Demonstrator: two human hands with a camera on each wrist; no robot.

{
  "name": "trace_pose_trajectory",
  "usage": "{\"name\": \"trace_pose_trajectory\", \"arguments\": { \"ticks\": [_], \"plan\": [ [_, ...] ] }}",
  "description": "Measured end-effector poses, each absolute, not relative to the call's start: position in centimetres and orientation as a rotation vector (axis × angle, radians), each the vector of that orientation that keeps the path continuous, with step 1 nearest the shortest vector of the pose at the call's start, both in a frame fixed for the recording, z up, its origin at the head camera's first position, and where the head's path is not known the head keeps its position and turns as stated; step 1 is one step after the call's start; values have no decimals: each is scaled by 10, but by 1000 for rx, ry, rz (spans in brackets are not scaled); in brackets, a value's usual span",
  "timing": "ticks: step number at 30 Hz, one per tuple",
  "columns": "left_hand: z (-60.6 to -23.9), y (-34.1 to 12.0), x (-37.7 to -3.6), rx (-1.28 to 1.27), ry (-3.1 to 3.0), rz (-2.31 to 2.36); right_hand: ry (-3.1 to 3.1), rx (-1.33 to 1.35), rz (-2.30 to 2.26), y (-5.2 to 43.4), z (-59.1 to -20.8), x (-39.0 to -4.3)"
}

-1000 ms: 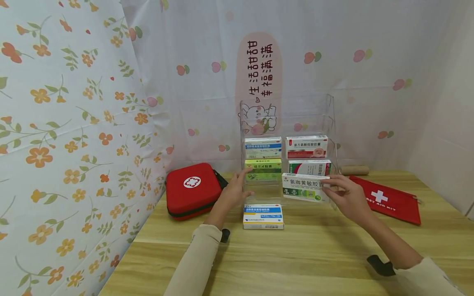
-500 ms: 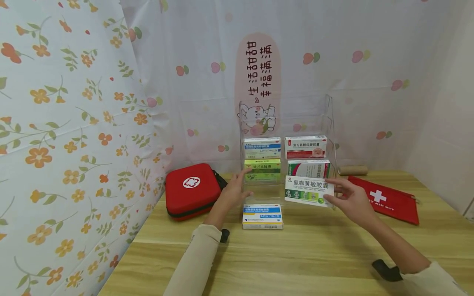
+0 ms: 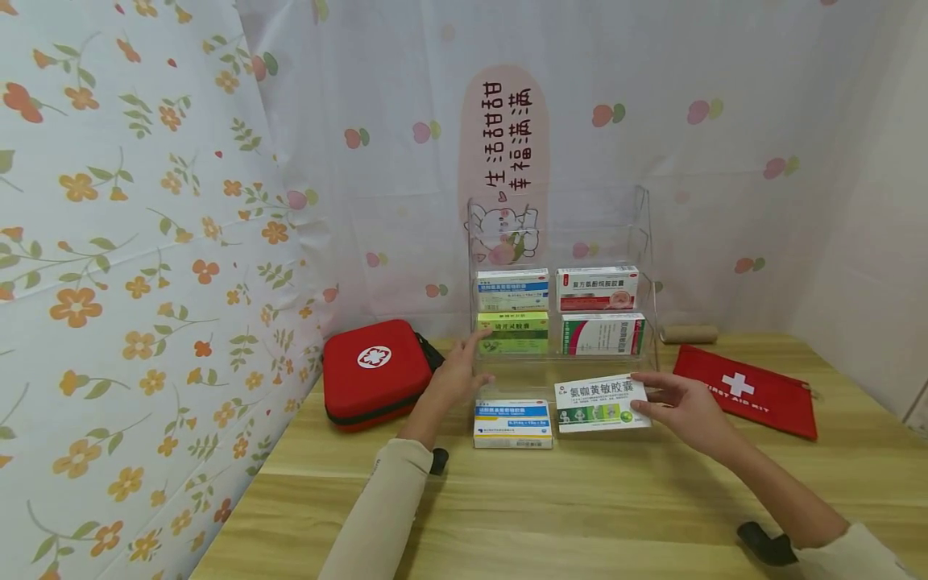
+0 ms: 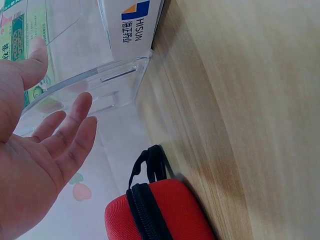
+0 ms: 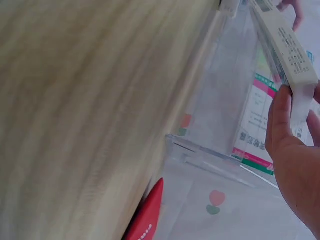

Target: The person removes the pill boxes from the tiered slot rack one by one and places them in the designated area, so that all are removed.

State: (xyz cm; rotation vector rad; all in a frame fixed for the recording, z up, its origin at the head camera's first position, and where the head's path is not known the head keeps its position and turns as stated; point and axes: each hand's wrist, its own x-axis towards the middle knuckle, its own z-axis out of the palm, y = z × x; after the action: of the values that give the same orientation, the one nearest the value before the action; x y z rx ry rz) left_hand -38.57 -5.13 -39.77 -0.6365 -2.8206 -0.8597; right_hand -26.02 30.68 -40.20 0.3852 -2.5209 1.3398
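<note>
A clear acrylic rack (image 3: pixel 648 242) at the back of the wooden table (image 3: pixel 580 507) holds a blue-white box (image 3: pixel 513 290), a red-white box (image 3: pixel 598 288), a green box (image 3: pixel 513 333) and a white-green-pink box (image 3: pixel 603 334). My right hand (image 3: pixel 677 400) pinches the right end of a white-green medicine box (image 3: pixel 600 403), tilted low over the table before the rack. The right wrist view shows that box (image 5: pixel 287 45) edge-on against my thumb (image 5: pixel 280 125). My left hand (image 3: pixel 455 377) rests with straight fingers (image 4: pixel 75 112) against the rack's left front (image 4: pixel 100 80). Another blue-white box (image 3: pixel 513 423) lies below it.
A red hard first-aid case (image 3: pixel 377 370) sits left of the rack, and a flat red first-aid pouch (image 3: pixel 747 391) lies to the right. A cardboard roll (image 3: pixel 689 333) lies by the back wall. Floral curtains close the left side and back.
My right hand has drawn the white-green box away from the rack's front and lowered it toward the table, tipping its face upward. The left hand has stayed put.
</note>
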Motion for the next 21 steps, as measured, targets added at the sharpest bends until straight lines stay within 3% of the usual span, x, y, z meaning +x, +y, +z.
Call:
{"name": "trace_pose_trajectory", "arguments": {
  "ticks": [21],
  "plan": [
    [-399, -51, -384, -606, -2825, -851, -2764, 396, 1323, 315, -416, -272]
  ]
}}
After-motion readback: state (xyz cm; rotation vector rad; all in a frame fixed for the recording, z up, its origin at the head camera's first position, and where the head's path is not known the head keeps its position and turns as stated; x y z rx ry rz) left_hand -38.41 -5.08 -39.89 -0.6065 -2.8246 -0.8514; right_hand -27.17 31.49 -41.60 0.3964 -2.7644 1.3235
